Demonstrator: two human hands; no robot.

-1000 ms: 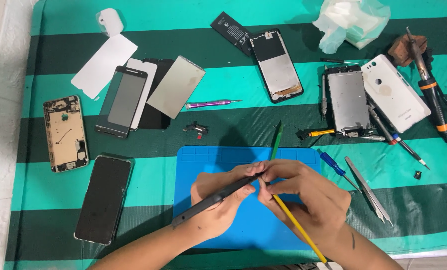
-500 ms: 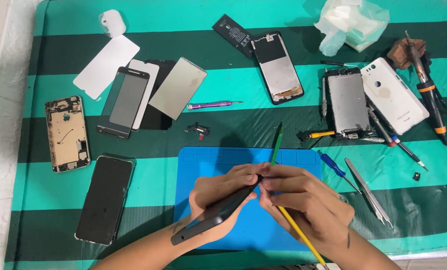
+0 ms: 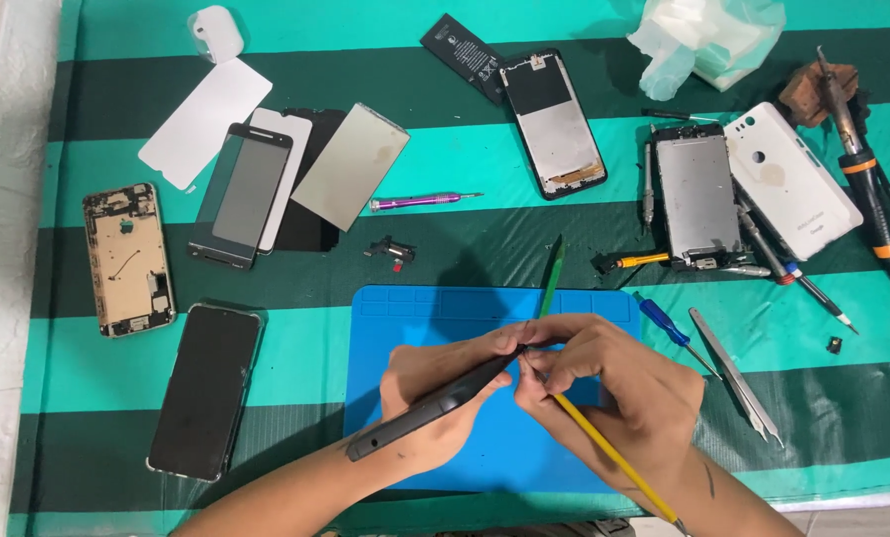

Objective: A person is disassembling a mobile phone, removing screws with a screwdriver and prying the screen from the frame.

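Over the blue work mat (image 3: 415,308) in the lower middle of the frame, the left hand (image 3: 435,383) grips a dark phone (image 3: 430,406) edge-on, fingers curled under it and the thumb laid along its upper edge, so only the thin side of the body shows. The phone's long axis runs on a slant from lower left to upper right, its low end hanging free toward the forearm and its high end meeting the right hand (image 3: 614,398) just above the mat's centre. The right hand's fingers are bunched together in a pinch on a thin yellow-handled tool (image 3: 604,447), whose shaft trails down to the lower right edge of the frame; its working tip sits right at the phone's upper end, touching or all but touching the seam, though the exact contact is hidden by the fingertips. A green pry stick (image 3: 554,278) rises from behind the two hands toward the upper middle; whether either hand holds it I cannot tell.

So the phone lies to the left of the right fingers, and the tool points up and left along nearly the same line as the phone's edge. Both hands meet at that one corner.

Round about on the striped green cloth (image 3: 465,174): a black phone (image 3: 206,390) face down at the lower left, an opened phone frame (image 3: 126,259) at the left edge, a purple screwdriver (image 3: 425,201) above the mat, tweezers (image 3: 735,376) and a blue screwdriver (image 3: 669,328) to the right, and a soldering iron (image 3: 858,159) at the upper right
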